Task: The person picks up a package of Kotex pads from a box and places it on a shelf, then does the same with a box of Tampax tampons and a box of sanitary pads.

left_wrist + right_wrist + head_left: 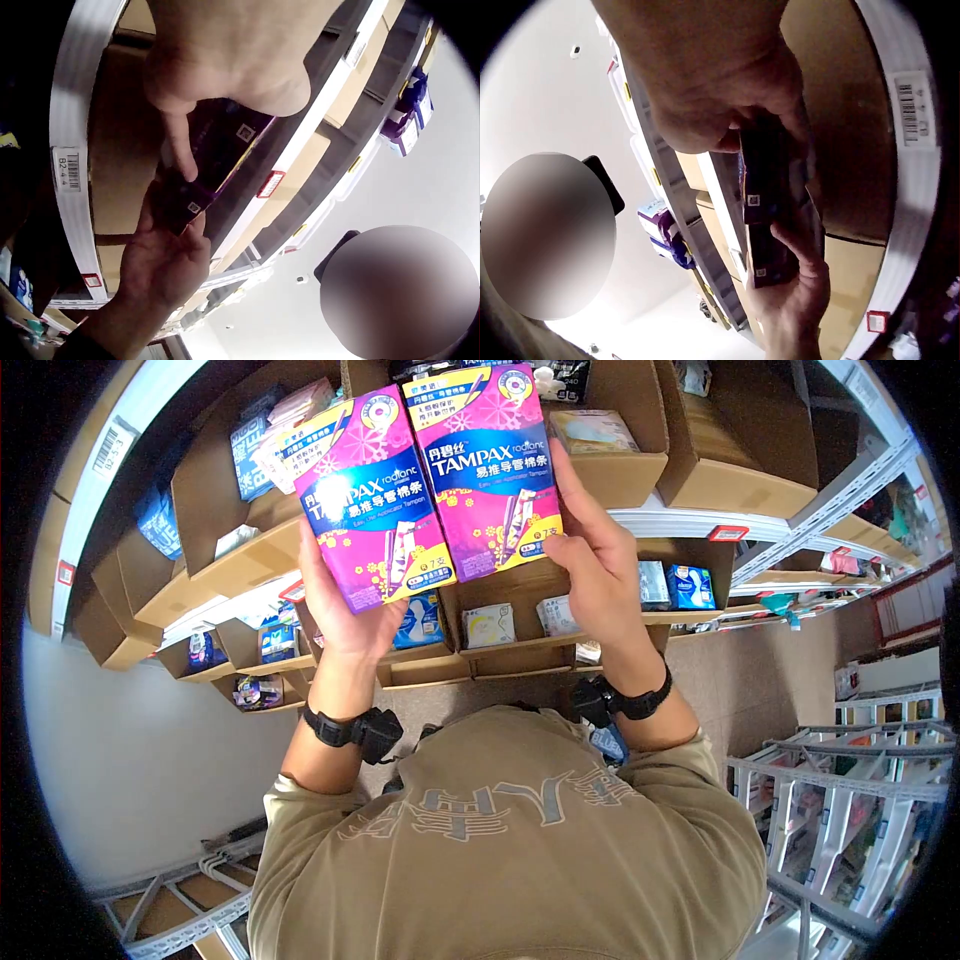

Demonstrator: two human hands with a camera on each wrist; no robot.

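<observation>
Two pink, blue and yellow Tampax boxes, a left one (pixel 375 510) and a right one (pixel 490 470), stand side by side in the head view, printed fronts up. My left hand (pixel 345 610) grips the left box from its lower left side and bottom. The right box is held by my right hand (pixel 600 560), thumb on its lower right corner and fingers along its side. In the left wrist view the boxes' dark ends (pixel 217 146) show between both hands. The right wrist view shows two box ends (pixel 763 180) touching, with the fingers partly hidden behind them.
Shelves with cardboard bins (pixel 220 585) of packaged goods lie beyond and below the boxes. A blue pack (pixel 692 588) sits in a bin at the right. White shelf rails (pixel 680 525) carry labels. Wire racks (pixel 850 790) stand at the lower right.
</observation>
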